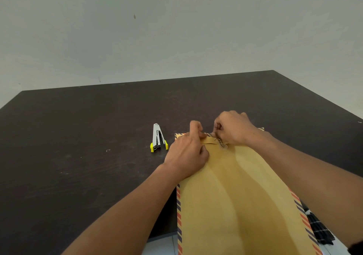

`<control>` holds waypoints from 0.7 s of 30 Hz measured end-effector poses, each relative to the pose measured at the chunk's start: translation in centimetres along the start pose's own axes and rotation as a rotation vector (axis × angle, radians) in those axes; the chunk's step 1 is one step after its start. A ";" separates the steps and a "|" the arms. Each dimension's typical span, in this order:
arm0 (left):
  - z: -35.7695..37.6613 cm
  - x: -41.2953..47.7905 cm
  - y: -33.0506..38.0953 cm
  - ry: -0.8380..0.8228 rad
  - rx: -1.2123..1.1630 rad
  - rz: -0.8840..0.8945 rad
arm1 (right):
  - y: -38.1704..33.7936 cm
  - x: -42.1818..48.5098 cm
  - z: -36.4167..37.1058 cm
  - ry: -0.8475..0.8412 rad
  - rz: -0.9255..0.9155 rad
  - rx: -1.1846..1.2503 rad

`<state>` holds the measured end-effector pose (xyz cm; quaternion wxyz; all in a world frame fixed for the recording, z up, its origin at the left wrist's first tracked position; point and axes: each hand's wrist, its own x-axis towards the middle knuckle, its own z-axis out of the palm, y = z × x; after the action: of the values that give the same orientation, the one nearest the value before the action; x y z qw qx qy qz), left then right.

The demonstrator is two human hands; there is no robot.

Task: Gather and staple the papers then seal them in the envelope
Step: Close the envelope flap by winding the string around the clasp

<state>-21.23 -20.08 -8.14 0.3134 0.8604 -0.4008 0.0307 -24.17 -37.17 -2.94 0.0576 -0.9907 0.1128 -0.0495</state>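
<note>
The brown envelope (pixel 235 195) with its striped border lies flat on the dark surface (pixel 98 127), its near end hanging past the edge towards the person and its far end under both hands. The flap (pixel 211 139) is folded down. The left hand (pixel 188 152) sits on it with fingers curled, pinching and pressing the folded edge so it stays shut. The right hand (pixel 233 129) is closed in a fine pinch on the thin string (pixel 218 139) just above the round button (pixel 223 145), so the step in hand looks like winding the tie closure. No papers are visible, and they are probably already inside, since the body of the envelope bulges in soft waves. The stapler (pixel 158 138) rests apart to the left, touched by nothing, and a loose staple (pixel 108 150) lies further left. The envelope is light and floppy paper that bends under its own weight and would slide easily on this smooth top, so it wants a flat palm or fingers pressing near the fold rather than a lift by one corner. The string is slight and limp and needs a fingertip pinch close to the button, with gentle tension. A hard pull could tear the paper washer from the flap, or let the loop slip off
</note>
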 end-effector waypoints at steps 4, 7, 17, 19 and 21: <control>-0.2 0.0 0.1 0.004 -0.023 -0.038 | -0.1 -0.4 0.2 0.018 -0.065 -0.015; -0.2 0.1 0.2 0.001 -0.031 -0.056 | 0.1 -1.1 0.6 0.023 -0.154 -0.007; -0.4 0.1 0.3 -0.011 -0.034 -0.077 | 2.3 -3.2 0.7 0.032 -0.067 0.210; -0.4 0.0 0.3 -0.009 -0.029 -0.073 | 2.9 -3.4 0.5 0.033 0.028 0.226; -0.4 0.0 0.3 -0.007 -0.027 -0.074 | 3.3 -3.3 0.4 0.044 0.098 0.190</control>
<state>-21.31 -20.01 -7.67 0.3242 0.8705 -0.3701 0.0105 -28.03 -39.57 -4.02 0.1511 -0.9728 0.1571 -0.0788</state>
